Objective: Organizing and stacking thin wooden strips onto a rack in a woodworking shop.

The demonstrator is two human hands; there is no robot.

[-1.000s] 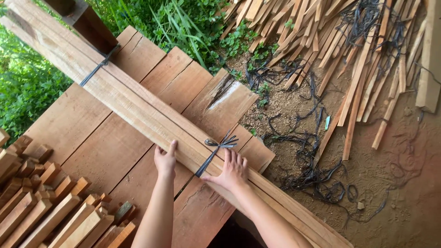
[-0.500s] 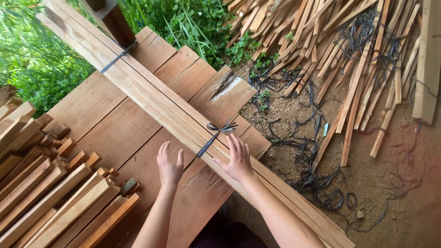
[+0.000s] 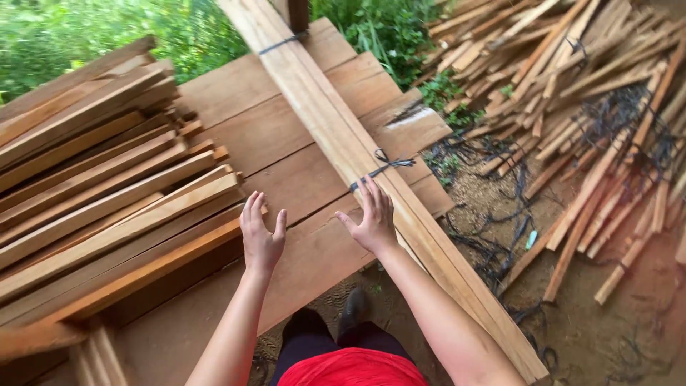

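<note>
A long bundle of pale wooden slats (image 3: pixel 336 136) lies slantwise across a plank table (image 3: pixel 286 143), bound with dark ties (image 3: pixel 379 170) near its middle and at its far end. My right hand (image 3: pixel 369 218) hovers open just left of the bundle, below the middle tie, fingers spread. My left hand (image 3: pixel 261 234) is raised open over the table, close to the ends of a stack of loose slats (image 3: pixel 107 186) on the left. Neither hand holds anything.
A big heap of wooden slats (image 3: pixel 572 86) and tangled dark ties (image 3: pixel 500 243) lie on the dirt ground to the right. Green plants grow beyond the table. My legs and a shoe (image 3: pixel 354 307) show below the table's edge.
Both hands have lifted off the bundle and pulled back toward me. The view has swung left, bringing the stack of loose slats into fuller view.
</note>
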